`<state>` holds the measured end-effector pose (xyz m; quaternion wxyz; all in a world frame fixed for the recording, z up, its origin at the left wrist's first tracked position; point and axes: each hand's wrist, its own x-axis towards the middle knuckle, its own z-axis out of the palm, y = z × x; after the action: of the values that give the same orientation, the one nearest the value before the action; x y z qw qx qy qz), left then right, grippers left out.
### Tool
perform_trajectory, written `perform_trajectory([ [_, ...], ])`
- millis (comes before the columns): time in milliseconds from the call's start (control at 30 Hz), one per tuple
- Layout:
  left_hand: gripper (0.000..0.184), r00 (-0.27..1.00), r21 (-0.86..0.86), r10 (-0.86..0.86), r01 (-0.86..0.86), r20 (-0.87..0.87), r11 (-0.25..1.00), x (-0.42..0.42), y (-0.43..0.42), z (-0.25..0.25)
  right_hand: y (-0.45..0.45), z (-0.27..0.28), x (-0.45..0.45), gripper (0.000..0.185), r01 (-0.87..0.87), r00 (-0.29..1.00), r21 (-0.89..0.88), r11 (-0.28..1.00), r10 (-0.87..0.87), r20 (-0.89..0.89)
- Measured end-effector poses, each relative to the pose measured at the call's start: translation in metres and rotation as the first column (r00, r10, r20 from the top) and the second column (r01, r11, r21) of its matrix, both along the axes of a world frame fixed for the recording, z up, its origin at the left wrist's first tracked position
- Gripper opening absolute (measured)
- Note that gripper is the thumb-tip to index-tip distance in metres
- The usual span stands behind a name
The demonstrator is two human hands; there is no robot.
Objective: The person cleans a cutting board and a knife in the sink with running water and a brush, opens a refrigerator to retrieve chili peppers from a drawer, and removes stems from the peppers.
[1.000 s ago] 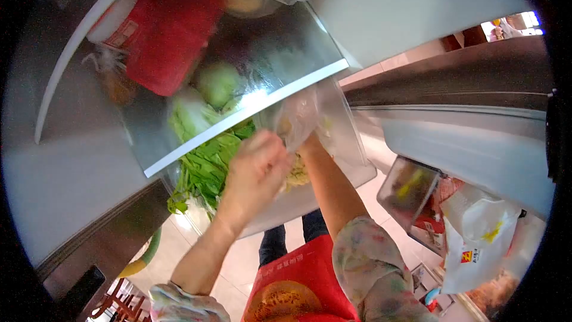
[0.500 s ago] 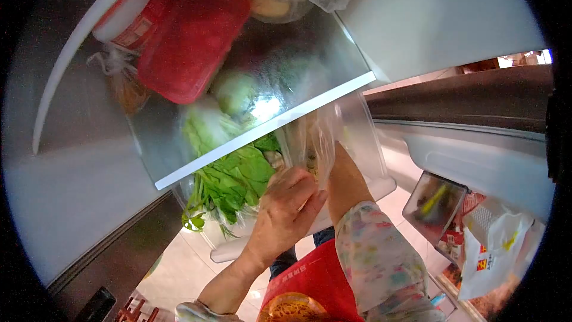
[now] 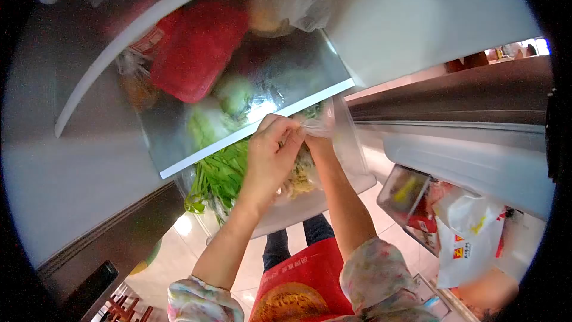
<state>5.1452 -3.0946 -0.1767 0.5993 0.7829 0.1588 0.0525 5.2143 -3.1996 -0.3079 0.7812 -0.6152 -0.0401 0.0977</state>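
Both hands are together over the pulled-out fridge drawer [image 3: 351,183], just under the white front edge of the glass shelf. My left hand [image 3: 274,149] is closed, thumb against fingers, gripping the gathered top of a clear plastic bag [image 3: 319,126]. My right hand [image 3: 317,143] is close beside it at the bag's top, its fingers mostly hidden behind the left hand and the plastic. Green leafy vegetables [image 3: 223,170] fill the drawer's left side. Pale yellowish food [image 3: 301,180] shows through plastic below my hands; its kind is unclear.
On the glass shelf [image 3: 271,62] above sit a red lidded container [image 3: 199,50] and a clear bag [image 3: 292,0] with something inside. To the right, the open fridge door [image 3: 465,155] holds a dark-topped box [image 3: 403,191] and a white plastic bag [image 3: 468,232].
Both hands have moved up toward the shelf edge and come together. The bag's top, stretched tall before, is now bunched at the fingers. The view has shifted slightly.
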Motion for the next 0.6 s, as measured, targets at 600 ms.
perform_trajectory([
  [600,0.027,0.816,-0.790,0.175,-0.578,-0.551,0.206,-0.050,-0.053,-0.080,-0.077,0.025,-0.044,0.041,0.028,0.748,0.380,0.924,0.233,-0.622],
])
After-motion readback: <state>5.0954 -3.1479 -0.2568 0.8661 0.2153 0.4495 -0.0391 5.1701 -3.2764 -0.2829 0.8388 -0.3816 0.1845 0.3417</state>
